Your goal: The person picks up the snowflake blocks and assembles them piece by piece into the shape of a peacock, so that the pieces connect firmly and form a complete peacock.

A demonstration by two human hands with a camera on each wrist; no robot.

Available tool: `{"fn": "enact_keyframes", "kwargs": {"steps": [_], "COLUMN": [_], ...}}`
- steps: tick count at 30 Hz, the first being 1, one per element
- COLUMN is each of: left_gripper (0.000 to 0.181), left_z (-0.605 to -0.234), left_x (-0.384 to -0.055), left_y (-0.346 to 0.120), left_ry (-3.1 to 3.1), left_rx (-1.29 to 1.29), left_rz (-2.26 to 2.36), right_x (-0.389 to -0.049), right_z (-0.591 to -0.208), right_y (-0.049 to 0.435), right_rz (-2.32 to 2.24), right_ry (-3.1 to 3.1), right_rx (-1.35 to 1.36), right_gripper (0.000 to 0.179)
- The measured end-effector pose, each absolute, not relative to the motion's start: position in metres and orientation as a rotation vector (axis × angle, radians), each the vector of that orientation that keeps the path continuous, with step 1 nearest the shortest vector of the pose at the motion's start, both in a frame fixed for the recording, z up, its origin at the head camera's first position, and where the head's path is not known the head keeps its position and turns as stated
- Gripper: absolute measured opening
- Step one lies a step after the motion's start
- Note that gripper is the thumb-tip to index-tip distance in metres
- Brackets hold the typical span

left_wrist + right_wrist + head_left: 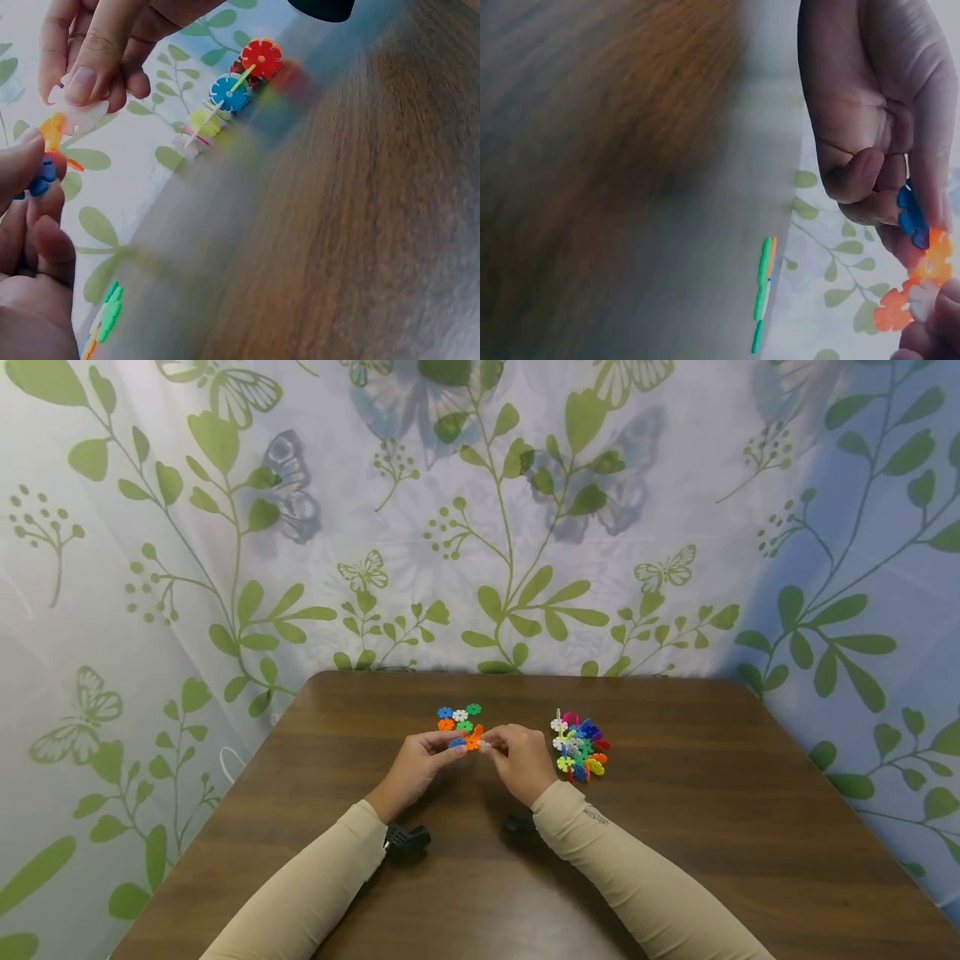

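Both hands meet over the table, working on small notched flower-shaped plastic discs. My left hand [415, 770] pinches a joined piece with a blue disc [912, 219] at its near end and orange discs [472, 742] beyond. From the other side my right hand [527, 762] pinches a white disc [86, 117] between thumb and fingers. The white disc sits right against the orange ones, its edge overlapping them in the left wrist view. A second orange disc [892, 309] sticks out beside it in the right wrist view.
Just behind the hands lies a small flat group of discs in blue, white, orange and green [465, 725]. To the right is a mixed pile of colourful discs [581, 747]. Dark objects [407, 839] show at the wrists. A patterned curtain [480, 527] hangs behind the brown table [690, 827].
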State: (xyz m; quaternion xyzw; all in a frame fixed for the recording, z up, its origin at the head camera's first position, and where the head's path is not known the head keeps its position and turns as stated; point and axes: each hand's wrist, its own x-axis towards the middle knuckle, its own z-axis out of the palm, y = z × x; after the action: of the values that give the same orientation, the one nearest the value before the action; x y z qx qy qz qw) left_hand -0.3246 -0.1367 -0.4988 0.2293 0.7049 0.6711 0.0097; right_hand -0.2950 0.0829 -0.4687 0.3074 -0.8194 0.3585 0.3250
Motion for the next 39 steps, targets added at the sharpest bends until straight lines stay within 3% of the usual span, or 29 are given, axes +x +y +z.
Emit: {"fn": "enact_keyframes", "kwargs": {"steps": [9, 29, 35, 39], "left_gripper": [0.023, 0.026, 0.030, 0.030], "left_z": [-0.496, -0.499, -0.496, -0.499], "left_x": [-0.325, -0.326, -0.329, -0.332], "left_y": [-0.135, -0.137, -0.136, -0.138], "left_ry": [2.349, 2.357, 2.411, 2.500], "left_rx": [0.774, 0.773, 0.793, 0.739], "left_rz": [1.936, 1.852, 1.796, 1.822], "right_x": [-0.292, -0.299, -0.305, -0.307], "right_z": [-0.475, -0.475, -0.475, -0.472], "right_y": [0.077, 0.084, 0.091, 0.097], "right_rz": [0.845, 0.904, 0.948, 1.007], "right_ry": [-2.102, -2.216, -2.258, -2.393], "right_rx": [0.788, 0.841, 0.849, 0.816], "right_gripper": [0.015, 0.011, 0.018, 0.033]}}
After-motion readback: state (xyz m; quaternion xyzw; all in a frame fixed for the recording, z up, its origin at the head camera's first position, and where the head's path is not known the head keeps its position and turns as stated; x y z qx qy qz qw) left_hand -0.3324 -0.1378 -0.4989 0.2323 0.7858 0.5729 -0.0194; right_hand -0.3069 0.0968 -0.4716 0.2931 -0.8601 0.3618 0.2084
